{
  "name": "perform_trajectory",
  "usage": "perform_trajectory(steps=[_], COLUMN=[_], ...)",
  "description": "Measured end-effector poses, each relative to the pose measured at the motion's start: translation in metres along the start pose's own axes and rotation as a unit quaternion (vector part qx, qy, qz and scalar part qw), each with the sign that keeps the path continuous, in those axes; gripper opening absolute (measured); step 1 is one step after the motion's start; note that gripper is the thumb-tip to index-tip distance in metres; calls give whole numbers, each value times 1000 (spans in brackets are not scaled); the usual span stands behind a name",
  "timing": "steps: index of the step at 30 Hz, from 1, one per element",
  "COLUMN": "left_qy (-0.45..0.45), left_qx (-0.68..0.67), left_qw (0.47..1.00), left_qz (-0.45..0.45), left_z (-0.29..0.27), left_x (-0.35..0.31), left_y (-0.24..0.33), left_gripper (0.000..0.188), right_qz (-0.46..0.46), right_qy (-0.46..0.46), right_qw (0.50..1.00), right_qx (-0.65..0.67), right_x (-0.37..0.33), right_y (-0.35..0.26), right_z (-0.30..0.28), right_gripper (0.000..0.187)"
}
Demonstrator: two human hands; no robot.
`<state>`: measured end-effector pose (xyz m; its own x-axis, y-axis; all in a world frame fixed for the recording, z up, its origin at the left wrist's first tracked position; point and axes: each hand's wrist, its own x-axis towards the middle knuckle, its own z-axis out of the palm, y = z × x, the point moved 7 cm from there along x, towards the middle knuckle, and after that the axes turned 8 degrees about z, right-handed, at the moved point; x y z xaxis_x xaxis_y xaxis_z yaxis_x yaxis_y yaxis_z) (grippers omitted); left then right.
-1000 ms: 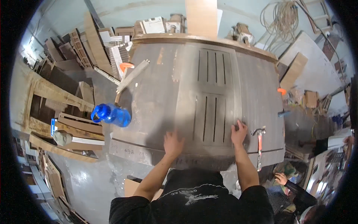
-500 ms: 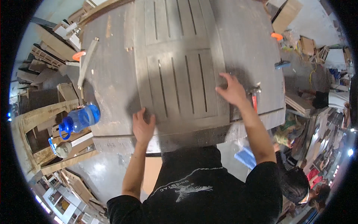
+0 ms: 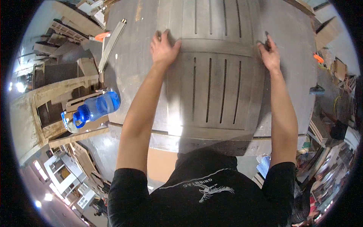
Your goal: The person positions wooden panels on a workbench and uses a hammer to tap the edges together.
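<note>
A grey-brown wooden door panel (image 3: 217, 47) with rows of long dark slots lies flat on the grey worktable (image 3: 130, 72), running away from me. Beside its left edge, near the middle crossbar, is my left hand (image 3: 163, 51), fingers spread and thumb toward the panel. My right hand (image 3: 270, 56) is at the opposite edge at about the same height, thumb and forefinger apart. Neither hand is closed round anything. Whether the fingertips press on the panel's edges, I cannot tell.
At the table's left edge a blue water bottle (image 3: 99, 107) lies tilted. A narrow wooden strip (image 3: 112, 45) and an orange-handled thing (image 3: 101, 36) are farther up that side. Another orange piece (image 3: 318, 58) shows by the right edge. Wooden boards and frames surround the table.
Both hands have moved farther away along the panel's sides, and my arms are more outstretched. The view has shifted, so the table sits more to the right. The red-handled hammer no longer shows.
</note>
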<state>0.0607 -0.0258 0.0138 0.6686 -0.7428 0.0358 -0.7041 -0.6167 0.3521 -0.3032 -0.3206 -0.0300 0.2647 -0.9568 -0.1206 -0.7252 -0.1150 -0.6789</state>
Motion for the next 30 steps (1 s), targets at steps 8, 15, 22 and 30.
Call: perform_trajectory(steps=[8, 15, 22, 30], left_qy=[170, 242, 229, 190], left_qx=[44, 73, 58, 51], left_qw=[984, 967, 971, 980], left_qz=[-15, 26, 19, 9], left_z=[1, -7, -10, -7], left_x=[47, 26, 26, 31], left_y=[14, 19, 20, 18], left_gripper=[74, 62, 61, 62], right_qz=[-165, -138, -117, -140], right_qy=[249, 267, 270, 263], right_qw=[949, 949, 951, 951], right_qx=[-98, -93, -98, -80], right_x=[-41, -59, -59, -55], right_y=[-93, -92, -94, -91], right_z=[4, 8, 5, 3], right_gripper=[36, 39, 37, 34])
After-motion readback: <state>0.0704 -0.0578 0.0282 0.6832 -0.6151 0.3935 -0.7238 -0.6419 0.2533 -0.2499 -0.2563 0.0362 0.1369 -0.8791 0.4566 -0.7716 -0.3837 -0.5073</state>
